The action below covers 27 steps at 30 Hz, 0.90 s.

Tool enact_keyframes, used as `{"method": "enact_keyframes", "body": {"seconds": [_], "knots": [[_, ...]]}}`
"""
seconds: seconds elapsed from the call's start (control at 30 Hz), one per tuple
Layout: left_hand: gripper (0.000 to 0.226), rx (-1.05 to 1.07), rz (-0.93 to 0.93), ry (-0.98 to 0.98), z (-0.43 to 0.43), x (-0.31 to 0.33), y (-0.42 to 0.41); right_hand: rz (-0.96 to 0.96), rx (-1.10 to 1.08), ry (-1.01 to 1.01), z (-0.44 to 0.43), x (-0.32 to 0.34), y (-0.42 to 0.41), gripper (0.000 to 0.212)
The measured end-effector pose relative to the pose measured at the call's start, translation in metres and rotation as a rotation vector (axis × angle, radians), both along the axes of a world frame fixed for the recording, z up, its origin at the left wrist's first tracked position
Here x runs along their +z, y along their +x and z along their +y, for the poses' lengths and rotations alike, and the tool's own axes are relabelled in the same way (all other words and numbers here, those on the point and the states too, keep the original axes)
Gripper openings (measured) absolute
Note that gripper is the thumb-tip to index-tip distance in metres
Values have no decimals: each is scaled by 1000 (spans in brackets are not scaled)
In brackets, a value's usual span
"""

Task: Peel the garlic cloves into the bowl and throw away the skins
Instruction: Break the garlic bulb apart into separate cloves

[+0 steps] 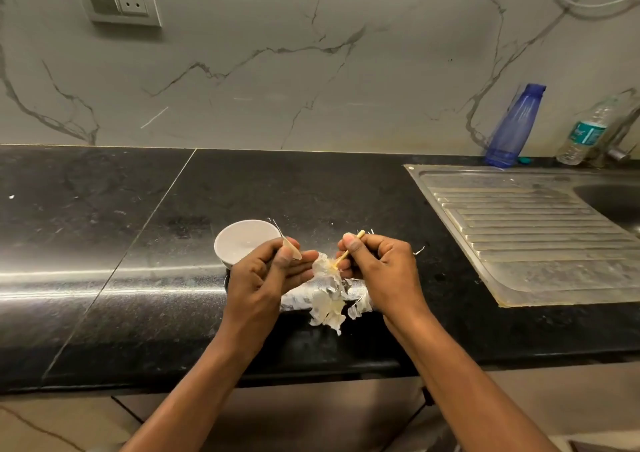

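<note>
My left hand [266, 271] pinches a thin garlic skin piece [290, 248] between thumb and fingers, just right of the white bowl [239, 240]. My right hand [377, 264] grips the garlic stem [348, 251], a thin yellowish stalk poking up past the thumb. Papery white garlic skins [329, 296] hang from the stem's lower end and lie in a heap on the black counter [156, 278] between and under my hands. The bowl's inside looks white, and I cannot tell if cloves lie in it.
A steel sink drainboard [530, 237] lies to the right, its basin [616, 199] at the far right edge. A blue bottle [516, 126] and a clear water bottle [585, 133] stand by the marble wall. A switch and socket plate [117, 0] is on the wall upper left.
</note>
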<state>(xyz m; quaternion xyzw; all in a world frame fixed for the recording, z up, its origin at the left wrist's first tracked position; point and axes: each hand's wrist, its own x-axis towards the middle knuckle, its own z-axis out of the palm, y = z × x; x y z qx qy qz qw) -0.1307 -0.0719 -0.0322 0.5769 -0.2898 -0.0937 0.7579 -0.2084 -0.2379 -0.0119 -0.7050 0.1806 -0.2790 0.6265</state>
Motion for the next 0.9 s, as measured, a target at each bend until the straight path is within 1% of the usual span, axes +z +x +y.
{"method": "enact_keyframes", "body": {"seconds": [0.03,0.1,0.17,0.2,0.27,0.3,0.43,0.53,0.6,0.67,0.7,0.77,0.9], "knots": [[19,5,2,3,0,0,0,8,-6,-9,-3,0,-3,25],[16,0,-69,51,-3,-2,-2,31,9,-61,-9,0,-9,23],[16,2,-120,90,-5,-5,-1,42,44,-162,-13,1,-15,23],[16,13,-133,98,-5,-5,0,46,64,-226,-13,0,-17,21],[15,55,-170,95,-5,-6,0,61,91,-327,-14,-3,-20,9],[15,86,-189,90,-4,-5,0,69,104,-367,-13,-5,-21,7],[15,214,-250,102,-3,-6,0,47,186,-485,0,-16,-22,21],[16,234,-274,116,-1,-6,0,59,266,-593,9,-21,-22,32],[16,236,-277,116,-2,-6,-1,115,299,-687,10,-18,-25,45],[16,232,-267,120,-2,-6,-1,164,286,-764,6,-10,-29,59],[16,231,-269,130,-3,-7,0,160,256,-788,3,-6,-32,61],[17,220,-273,152,-3,-8,1,115,177,-781,-5,0,-37,55],[19,187,-339,233,-4,-9,4,72,28,-627,-22,1,-44,42]]}}
